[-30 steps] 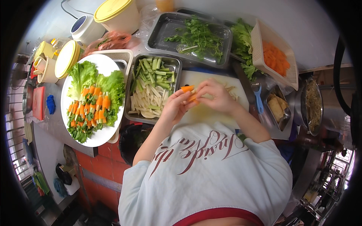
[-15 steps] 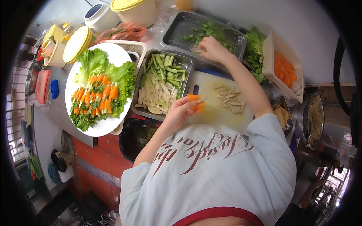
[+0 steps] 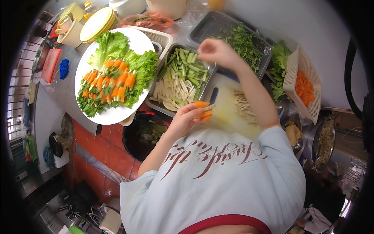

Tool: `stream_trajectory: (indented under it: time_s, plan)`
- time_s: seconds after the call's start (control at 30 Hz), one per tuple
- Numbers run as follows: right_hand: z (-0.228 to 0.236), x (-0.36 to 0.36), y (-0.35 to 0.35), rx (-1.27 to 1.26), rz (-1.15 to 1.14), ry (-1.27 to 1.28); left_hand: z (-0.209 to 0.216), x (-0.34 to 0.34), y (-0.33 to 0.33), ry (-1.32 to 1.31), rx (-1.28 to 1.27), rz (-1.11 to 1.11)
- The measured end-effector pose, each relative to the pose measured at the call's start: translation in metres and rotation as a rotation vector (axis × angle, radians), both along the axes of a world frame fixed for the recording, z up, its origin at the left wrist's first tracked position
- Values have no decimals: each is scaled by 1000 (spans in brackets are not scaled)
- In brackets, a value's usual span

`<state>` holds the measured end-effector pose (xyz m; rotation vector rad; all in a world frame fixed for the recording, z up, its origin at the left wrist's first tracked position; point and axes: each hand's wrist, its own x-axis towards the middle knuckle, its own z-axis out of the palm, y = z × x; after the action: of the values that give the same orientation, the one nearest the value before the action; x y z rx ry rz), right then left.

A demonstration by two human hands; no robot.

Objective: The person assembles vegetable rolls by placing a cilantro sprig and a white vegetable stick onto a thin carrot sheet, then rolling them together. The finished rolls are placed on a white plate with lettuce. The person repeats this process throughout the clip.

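My left hand is closed on a bent orange carrot slice with a pale strip sticking out of it, over the near left edge of the white cutting board. My right hand, blurred by motion, hangs above the right edge of a metal tray. Its fingers are curled together, and anything between them is too unclear to make out. Green cucumber sticks and whitish strips lie in that tray. More pale strips rest on the board, partly behind my right forearm.
At left, a white oval plate bears lettuce and carrot rolls. Green herbs lie in a dark tray behind the board. A cream basket of carrot slices stands at right. A dark bucket sits below the counter edge.
My right hand has lifted from the herb tray and moved left, over near the cucumber tray. My left hand still grips the carrot slice. The whole view has shifted slightly.
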<state>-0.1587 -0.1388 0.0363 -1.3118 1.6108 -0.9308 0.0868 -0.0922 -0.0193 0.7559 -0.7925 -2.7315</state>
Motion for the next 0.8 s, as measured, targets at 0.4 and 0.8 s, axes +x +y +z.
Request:
stream_trajectory:
  time_s: [0.4,0.8]
  plan:
    - [-81,67,-36,55,-86,565,8,9,2,18,19,54]
    - [-8,34,32,45,-101,-290,0,0,-19,-44,-1,181]
